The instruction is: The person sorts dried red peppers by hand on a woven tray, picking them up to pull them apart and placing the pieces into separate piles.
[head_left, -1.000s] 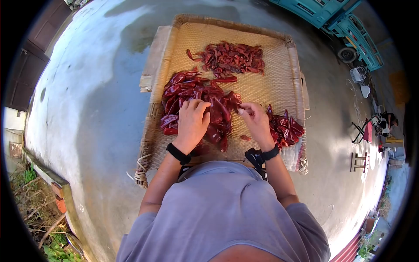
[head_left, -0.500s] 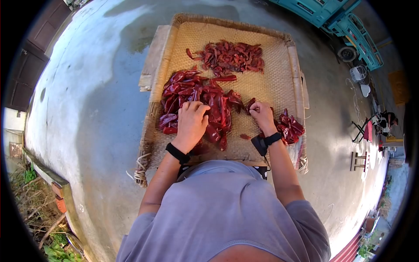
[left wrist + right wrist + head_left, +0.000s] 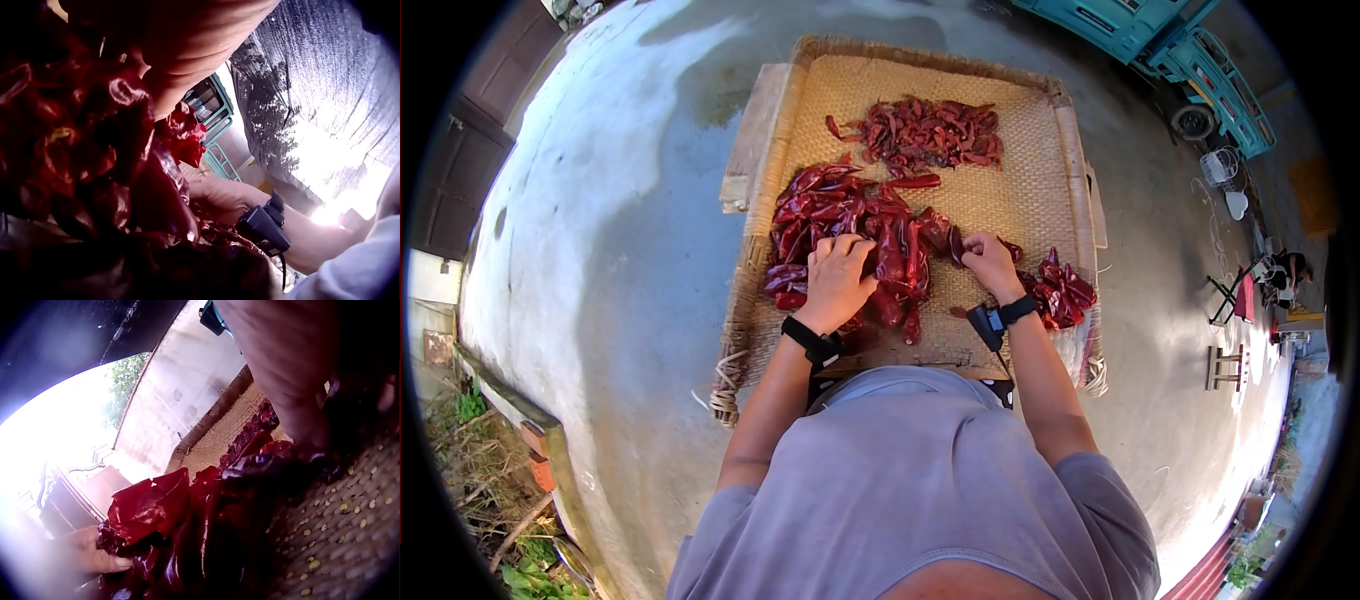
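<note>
Glossy dried red chilies [image 3: 820,205] are heaped on the left of a woven tray [image 3: 1030,200]. The left hand [image 3: 840,285] rests on this heap, fingers spread loosely over the chilies and thumb apart from them. In the right wrist view, the left thumb [image 3: 112,562] lies against the heap's edge. To the right of the heap, the right hand [image 3: 995,265] pinches a dark dried chili [image 3: 957,245] between thumb and fingers. Its fingertips are close over the weave, and the wrist view shows them mostly in shadow. Small pale seeds [image 3: 344,506] lie scattered on the weave below it.
A pile of torn, duller chili pieces [image 3: 930,135] lies at the tray's far end. A smaller heap of whole chilies [image 3: 1065,290] sits at the right rim. The tray stands on wooden boards [image 3: 750,140] over a concrete floor. A teal vehicle [image 3: 1200,80] stands beyond.
The right hand has moved right from the big heap, then slightly back left and down, with a chili at its fingertips. The left hand has stayed on the heap.
</note>
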{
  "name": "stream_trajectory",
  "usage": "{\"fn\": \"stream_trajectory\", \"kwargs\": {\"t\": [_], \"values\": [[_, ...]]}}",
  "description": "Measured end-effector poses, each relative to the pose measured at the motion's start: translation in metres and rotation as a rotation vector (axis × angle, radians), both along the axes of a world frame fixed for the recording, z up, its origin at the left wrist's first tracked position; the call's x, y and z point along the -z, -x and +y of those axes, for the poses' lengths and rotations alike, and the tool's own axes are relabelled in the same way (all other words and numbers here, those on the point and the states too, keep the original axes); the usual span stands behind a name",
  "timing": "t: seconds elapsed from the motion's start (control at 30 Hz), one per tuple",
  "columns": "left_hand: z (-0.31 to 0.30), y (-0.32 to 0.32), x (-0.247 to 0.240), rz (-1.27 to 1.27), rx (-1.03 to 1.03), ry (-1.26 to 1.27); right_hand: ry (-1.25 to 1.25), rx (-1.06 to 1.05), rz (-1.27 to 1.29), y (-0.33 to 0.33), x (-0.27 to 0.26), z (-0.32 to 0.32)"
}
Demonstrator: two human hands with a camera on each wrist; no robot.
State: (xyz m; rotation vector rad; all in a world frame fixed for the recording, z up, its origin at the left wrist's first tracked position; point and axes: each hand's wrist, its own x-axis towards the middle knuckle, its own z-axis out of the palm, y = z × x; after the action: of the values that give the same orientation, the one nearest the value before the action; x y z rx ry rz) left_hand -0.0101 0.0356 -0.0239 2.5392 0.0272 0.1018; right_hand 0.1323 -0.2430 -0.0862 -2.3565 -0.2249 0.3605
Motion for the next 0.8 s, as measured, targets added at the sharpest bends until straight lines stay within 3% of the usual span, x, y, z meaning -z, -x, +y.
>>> {"fn": "stream_trajectory", "kwargs": {"t": [0.1, 0.13, 0.23, 0.33, 0.43, 0.47, 0.57, 0.67, 0.77, 0.8], "values": [[0.005, -0.001, 0.003, 0.046, 0.009, 0.009, 0.102, -0.258, 0.087, 0.021, -0.048, 0.012], [0.006, -0.001, 0.006, 0.047, 0.014, 0.007, -0.047, -0.336, 0.127, 0.023, -0.040, 0.009], [0.006, -0.002, 0.008, 0.067, 0.014, -0.011, 0.044, -0.235, 0.002, 0.041, -0.067, 0.013], [0.004, -0.004, 0.006, 0.094, 0.006, -0.024, -0.131, -0.201, -0.028, 0.046, -0.078, 0.021], [0.006, -0.005, 0.011, 0.093, 0.006, -0.031, -0.036, -0.263, -0.167, 0.037, -0.090, 0.011], [0.006, -0.005, 0.011, 0.093, 0.008, -0.029, 0.140, -0.242, -0.372, 0.031, -0.082, -0.001], [0.008, -0.005, 0.014, 0.100, 0.010, -0.024, 0.545, -0.063, -0.551, 0.011, -0.052, -0.027], [0.008, -0.006, 0.014, 0.111, 0.011, -0.009, 0.647, -0.129, -0.523, 0.002, -0.035, -0.041], [0.008, -0.005, 0.014, 0.128, 0.005, -0.004, 0.637, -0.174, -0.394, 0.003, -0.045, -0.039], [0.008, -0.006, 0.013, 0.132, 0.005, -0.004, 0.532, -0.189, -0.377, 0.004, -0.050, -0.034]]}}
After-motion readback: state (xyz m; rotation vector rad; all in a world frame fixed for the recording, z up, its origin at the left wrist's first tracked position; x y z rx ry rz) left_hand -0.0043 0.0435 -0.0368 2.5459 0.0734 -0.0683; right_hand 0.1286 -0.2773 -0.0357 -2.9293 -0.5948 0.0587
